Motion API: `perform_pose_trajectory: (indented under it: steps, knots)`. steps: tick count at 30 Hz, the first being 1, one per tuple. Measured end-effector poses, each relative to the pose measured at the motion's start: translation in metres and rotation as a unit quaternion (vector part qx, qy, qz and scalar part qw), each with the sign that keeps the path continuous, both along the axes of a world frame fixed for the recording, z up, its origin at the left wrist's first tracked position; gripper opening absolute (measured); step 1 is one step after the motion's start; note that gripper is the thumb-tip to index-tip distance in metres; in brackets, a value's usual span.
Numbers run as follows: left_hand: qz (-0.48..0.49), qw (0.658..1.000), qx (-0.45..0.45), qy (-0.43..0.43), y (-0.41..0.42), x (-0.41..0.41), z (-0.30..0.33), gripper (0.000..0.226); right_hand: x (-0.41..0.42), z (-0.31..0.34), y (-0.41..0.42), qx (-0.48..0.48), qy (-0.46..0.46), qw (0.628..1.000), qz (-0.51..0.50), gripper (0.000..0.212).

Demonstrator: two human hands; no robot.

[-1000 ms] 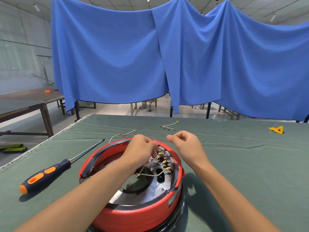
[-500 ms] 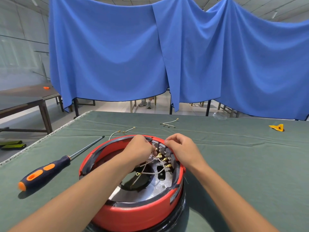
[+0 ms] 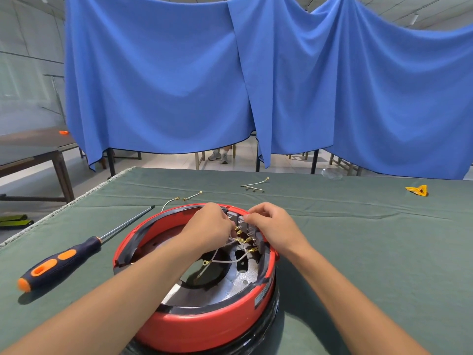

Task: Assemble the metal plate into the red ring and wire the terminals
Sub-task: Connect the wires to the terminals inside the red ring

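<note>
The red ring stands on the green table right before me, with the metal plate lying inside it. Grey terminal blocks with brass connectors line the ring's far right inner edge. White wires with ring lugs trail from them over the plate. My left hand is curled over the terminals and pinches a white wire. My right hand is curled beside it, its fingertips pinching at a grey terminal block. Both hands hide part of the terminals.
A screwdriver with an orange and dark blue handle lies left of the ring. Loose wires and another wire bundle lie behind the ring. A yellow piece sits far right. Blue curtains hang behind the table.
My right hand has come down from above the ring's far edge onto the terminal blocks. My left hand has shifted slightly forward over the terminals, and the wire it holds has dropped lower.
</note>
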State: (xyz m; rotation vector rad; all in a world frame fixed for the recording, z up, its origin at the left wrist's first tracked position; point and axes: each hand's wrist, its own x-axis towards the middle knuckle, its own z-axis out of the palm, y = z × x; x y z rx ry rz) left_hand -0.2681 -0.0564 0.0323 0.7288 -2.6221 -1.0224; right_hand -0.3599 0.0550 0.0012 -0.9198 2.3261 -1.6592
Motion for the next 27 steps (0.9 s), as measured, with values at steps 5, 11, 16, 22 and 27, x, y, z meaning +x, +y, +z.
perform_pose_trajectory:
  steps: [5, 11, 16, 22, 27]
  knots:
    - [0.000, 1.000, 0.001, 0.000, 0.0008, -0.0013, -0.0001, 0.031, 0.0017, 0.0013, 0.0025, 0.001, -0.003, 1.000, 0.008, 0.006]
    - [0.001, 1.000, 0.019, 0.002, 0.0019, -0.0016, 0.0003, 0.032, 0.0030, 0.0028, 0.0022, -0.003, -0.012, 1.000, 0.013, 0.003]
    - [0.004, 1.000, 0.016, -0.003, 0.0029, -0.0037, -0.0006, 0.029, 0.0041, 0.0043, 0.0035, 0.001, 0.001, 1.000, -0.003, 0.009]
    - [0.005, 1.000, 0.014, -0.007, 0.0010, -0.0070, -0.0032, 0.032, 0.0043, 0.0072, 0.0051, 0.027, 0.032, 0.998, -0.037, 0.022]
    - [0.016, 1.000, -0.009, -0.004, 0.0017, -0.0097, -0.0069, 0.025, 0.0043, 0.0059, 0.0043, 0.028, 0.040, 0.998, -0.041, 0.021]
